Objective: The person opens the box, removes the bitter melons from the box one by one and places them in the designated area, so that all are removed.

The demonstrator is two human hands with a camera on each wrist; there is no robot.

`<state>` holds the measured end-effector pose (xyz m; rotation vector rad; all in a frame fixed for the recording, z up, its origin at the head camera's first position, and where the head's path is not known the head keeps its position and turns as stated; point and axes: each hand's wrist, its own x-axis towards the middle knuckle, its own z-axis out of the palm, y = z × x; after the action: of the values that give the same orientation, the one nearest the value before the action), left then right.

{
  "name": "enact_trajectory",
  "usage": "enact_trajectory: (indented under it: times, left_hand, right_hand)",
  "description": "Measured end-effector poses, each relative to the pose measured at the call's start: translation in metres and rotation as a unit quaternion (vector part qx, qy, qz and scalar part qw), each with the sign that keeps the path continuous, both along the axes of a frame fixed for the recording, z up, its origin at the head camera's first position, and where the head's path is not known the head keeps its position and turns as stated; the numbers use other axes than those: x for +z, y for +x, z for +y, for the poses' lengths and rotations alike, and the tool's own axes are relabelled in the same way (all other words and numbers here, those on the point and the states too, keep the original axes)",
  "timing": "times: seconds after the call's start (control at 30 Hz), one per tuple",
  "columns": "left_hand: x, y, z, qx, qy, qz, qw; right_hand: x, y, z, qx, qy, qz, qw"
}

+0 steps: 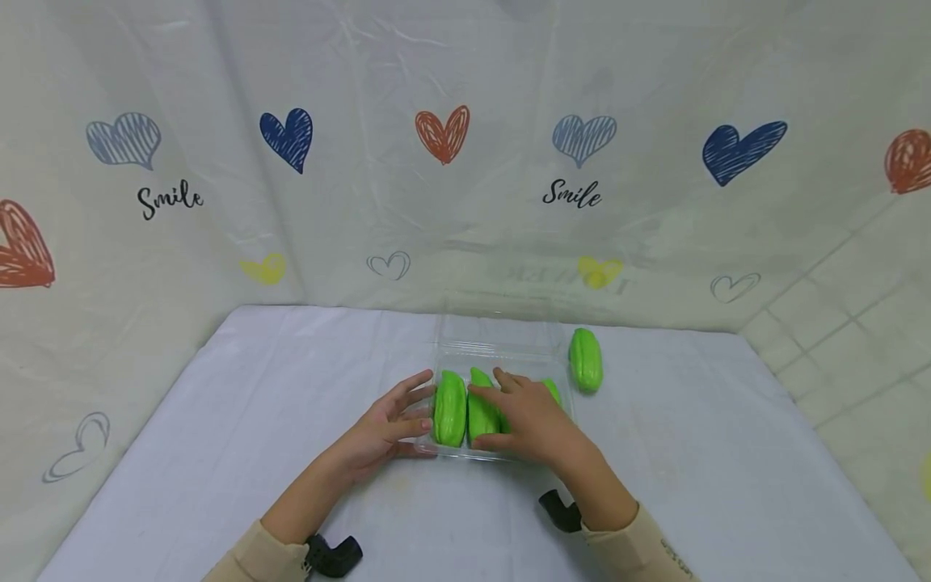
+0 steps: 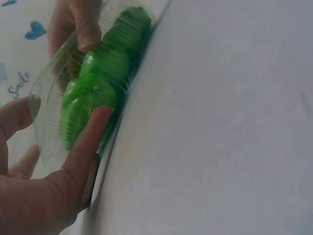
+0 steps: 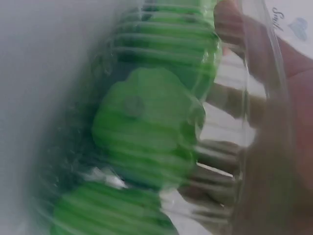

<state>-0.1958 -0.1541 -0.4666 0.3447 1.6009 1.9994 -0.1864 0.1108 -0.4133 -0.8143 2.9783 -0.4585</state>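
Observation:
A clear plastic box [image 1: 465, 454] with its lid raised at the back holds several bright green ridged vegetables, gourd-like in shape. My left hand [image 1: 378, 432] is at the box's left side, fingers spread and thumb by the front corner, beside the leftmost vegetable [image 1: 450, 409]. In the left wrist view the left thumb [image 2: 88, 142] lies along the outside of the wall. My right hand [image 1: 534, 416] reaches into the box over the second vegetable [image 1: 482, 412], fingers spread, thumb toward the front. It partly hides the vegetables beneath and to the right [image 1: 551, 390].
Another green vegetable [image 1: 586, 360] lies on the white tablecloth [image 1: 691, 453], just right of the box. The raised clear lid [image 1: 494, 327] stands near the table's back edge, before a curtain [image 1: 502, 218] printed with hearts.

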Motion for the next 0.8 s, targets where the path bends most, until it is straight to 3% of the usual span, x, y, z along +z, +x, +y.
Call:
enact_trajectory:
  times: [0.23, 0.57, 0.8]
  left_hand:
    - [0.0, 0.0, 0.0, 0.0, -0.002, 0.001, 1.0]
    - [0.0, 0.0, 0.0, -0.002, -0.003, 0.005, 1.0]
    - [0.001, 0.0, 0.0, 0.0, 0.0, 0.003, 1.0]
  right_hand:
    - [-0.002, 0.002, -0.005, -0.004, 0.028, 0.015, 0.999]
    - [0.006, 0.005, -0.003, -0.003, -0.019, 0.014, 1.0]
    - [0.012, 0.006, -0.001, -0.011, -0.05, -0.01, 0.999]
